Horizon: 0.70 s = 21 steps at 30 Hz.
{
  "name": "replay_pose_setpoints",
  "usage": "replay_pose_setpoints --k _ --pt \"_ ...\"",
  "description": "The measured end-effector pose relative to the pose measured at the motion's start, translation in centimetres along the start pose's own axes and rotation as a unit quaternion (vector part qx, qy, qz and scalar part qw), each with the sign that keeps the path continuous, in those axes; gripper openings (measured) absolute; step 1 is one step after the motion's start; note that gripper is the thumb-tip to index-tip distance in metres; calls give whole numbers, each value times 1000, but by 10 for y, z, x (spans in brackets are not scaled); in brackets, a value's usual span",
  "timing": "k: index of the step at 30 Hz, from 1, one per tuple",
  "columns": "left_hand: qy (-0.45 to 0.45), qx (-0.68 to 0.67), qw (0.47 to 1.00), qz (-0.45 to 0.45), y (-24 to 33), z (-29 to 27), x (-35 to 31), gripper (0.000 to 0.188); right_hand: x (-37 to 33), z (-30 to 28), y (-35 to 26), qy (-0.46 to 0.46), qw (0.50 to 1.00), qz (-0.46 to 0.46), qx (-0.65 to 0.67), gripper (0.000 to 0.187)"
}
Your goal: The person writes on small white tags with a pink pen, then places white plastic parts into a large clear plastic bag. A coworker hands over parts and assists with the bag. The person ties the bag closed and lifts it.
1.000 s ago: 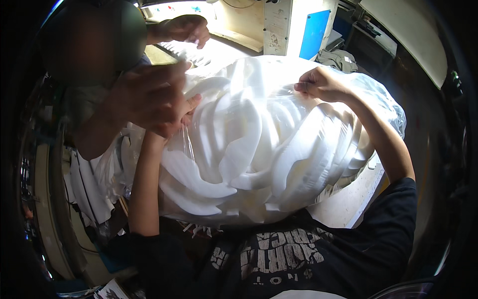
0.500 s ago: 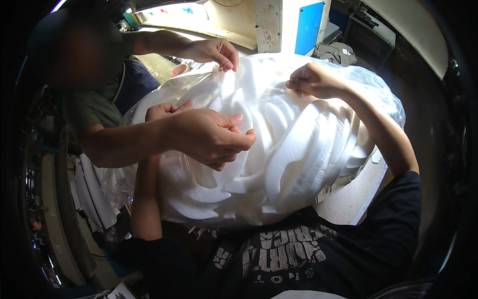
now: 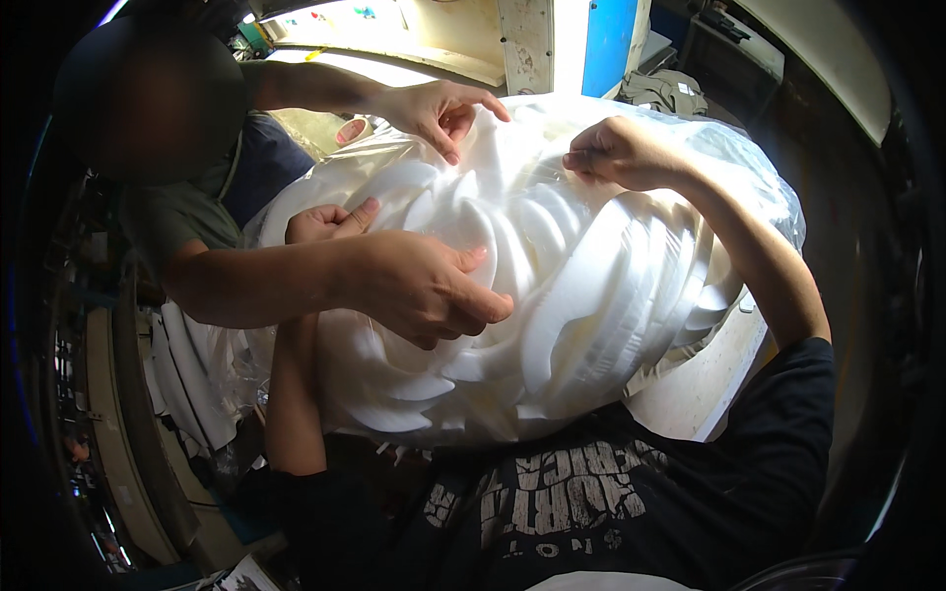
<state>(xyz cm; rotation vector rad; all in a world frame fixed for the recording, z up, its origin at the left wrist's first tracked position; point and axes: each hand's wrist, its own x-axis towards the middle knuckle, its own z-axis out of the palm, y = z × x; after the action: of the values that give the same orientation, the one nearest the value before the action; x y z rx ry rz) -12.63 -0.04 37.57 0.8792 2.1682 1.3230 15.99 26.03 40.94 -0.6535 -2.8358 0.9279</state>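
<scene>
A big clear plastic bag [image 3: 764,182] bulges in front of my body, stuffed with curved white foam-like pieces [image 3: 581,286]. On its far right side, my right hand [image 3: 623,155] is closed in a pinch on the bag's film. My left hand [image 3: 323,222] is curled at the bag's left side, thumb up, apparently gripping the plastic. A co-worker's forearm crosses in front and hides part of it. The co-worker's near hand [image 3: 434,291] hovers over the pieces, fingers partly curled. Their far hand [image 3: 448,113] is at the far side of the bag, fingers apart.
The co-worker stands at the left, arms reaching across the bag. A roll of tape [image 3: 353,130] lies beyond the bag's left side. Behind are a lit bench, a blue panel [image 3: 609,49] and folded grey-green cloth [image 3: 665,92]. White sheets [image 3: 192,379] hang at lower left.
The co-worker's far hand has spread its fingers and shifted slightly right. Their near hand has loosened and dipped a little. My two hands stay almost where they were.
</scene>
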Motion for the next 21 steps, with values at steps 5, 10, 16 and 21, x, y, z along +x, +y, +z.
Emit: replay_pose_setpoints --k 5,10,16,21 --pt "-54 -34 998 -21 -9 -8 10 42 0 -2 -1 -11 999 21 -31 39" --pt "-56 -21 998 1 -19 -6 9 31 -3 -3 -1 -15 997 -15 -68 39" --pt "33 227 903 362 -1 -1 -13 20 -9 -8 -14 -10 996 -27 -85 34" --pt "83 219 936 264 34 -28 -67 19 -38 -29 -35 33 982 -25 -184 30"
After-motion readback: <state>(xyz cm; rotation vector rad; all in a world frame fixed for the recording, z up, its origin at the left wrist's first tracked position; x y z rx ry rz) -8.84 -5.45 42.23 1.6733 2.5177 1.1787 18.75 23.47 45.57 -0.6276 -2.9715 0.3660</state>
